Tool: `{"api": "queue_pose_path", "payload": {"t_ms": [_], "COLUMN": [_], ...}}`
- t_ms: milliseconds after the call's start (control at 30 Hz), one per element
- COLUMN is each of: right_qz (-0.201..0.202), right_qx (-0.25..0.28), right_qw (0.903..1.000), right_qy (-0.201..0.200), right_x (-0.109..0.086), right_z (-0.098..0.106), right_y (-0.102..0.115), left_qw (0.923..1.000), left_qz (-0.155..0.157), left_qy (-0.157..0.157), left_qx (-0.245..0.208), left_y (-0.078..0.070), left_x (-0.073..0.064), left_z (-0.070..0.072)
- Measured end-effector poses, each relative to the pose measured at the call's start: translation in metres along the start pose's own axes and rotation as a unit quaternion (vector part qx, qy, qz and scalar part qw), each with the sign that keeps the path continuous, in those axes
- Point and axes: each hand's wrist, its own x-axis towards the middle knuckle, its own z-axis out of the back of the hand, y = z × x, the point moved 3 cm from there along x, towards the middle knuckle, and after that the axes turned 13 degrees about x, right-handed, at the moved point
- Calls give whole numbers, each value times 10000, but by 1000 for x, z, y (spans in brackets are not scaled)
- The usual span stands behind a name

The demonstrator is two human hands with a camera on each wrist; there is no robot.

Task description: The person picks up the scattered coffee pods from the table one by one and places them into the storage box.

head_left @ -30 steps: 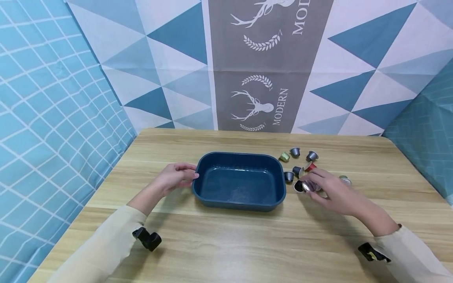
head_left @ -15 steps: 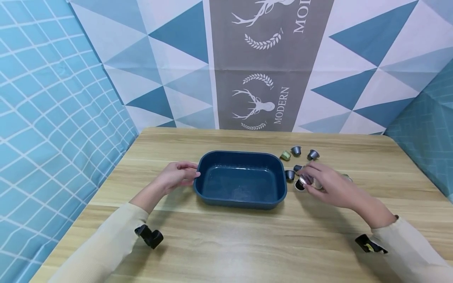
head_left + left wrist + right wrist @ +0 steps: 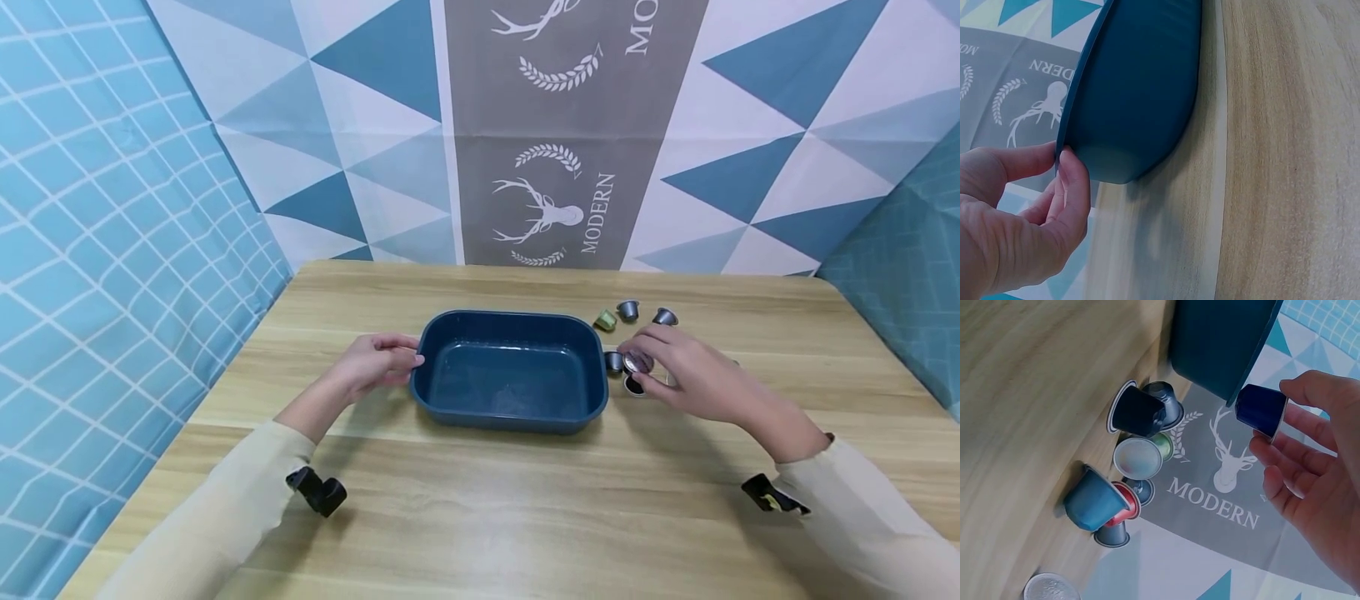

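My left hand [image 3: 378, 364] pinches the left rim of a dark blue rectangular basin [image 3: 510, 422]; the left wrist view has the thumb on one side of the rim and the fingers on the other. Just past the basin's right end, my right hand [image 3: 697, 379] holds a dark blue coffee capsule [image 3: 1260, 410] by its edge between thumb and fingers. The capsule is raised off the table, its silver lid showing in the head view. Below it lie a grey capsule [image 3: 614, 362] and a black one [image 3: 634, 384]. The right hand hides other capsules in the head view.
Behind the right hand are a green capsule [image 3: 605, 320] and two grey ones. The right wrist view also has a teal capsule [image 3: 1092, 499], a red one [image 3: 1124, 509] and a silver lid [image 3: 1050, 589]. Patterned cloth [image 3: 390, 150] hangs along the wooden table's back edge.
My right hand has lifted the capsule from the group and moved slightly left and up, nearer the basin. The left hand stays at the rim. The head view has tilted slightly.
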Motion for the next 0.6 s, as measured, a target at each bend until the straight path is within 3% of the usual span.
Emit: {"api": "queue_pose_path", "payload": {"t_ms": [300, 600], "right_qz": [39, -42], "right_qx": [89, 135], "right_qw": [9999, 9996], "right_qy": [112, 237], "right_x": [5, 15], "right_z": [0, 5], "right_y": [4, 10], "left_qw": [9999, 10000], "left_qz": [77, 44], "left_qy": [19, -52], "left_qx": [-95, -54], "left_y": [5, 0], "left_x": [-2, -3], "left_z": [-1, -1]}}
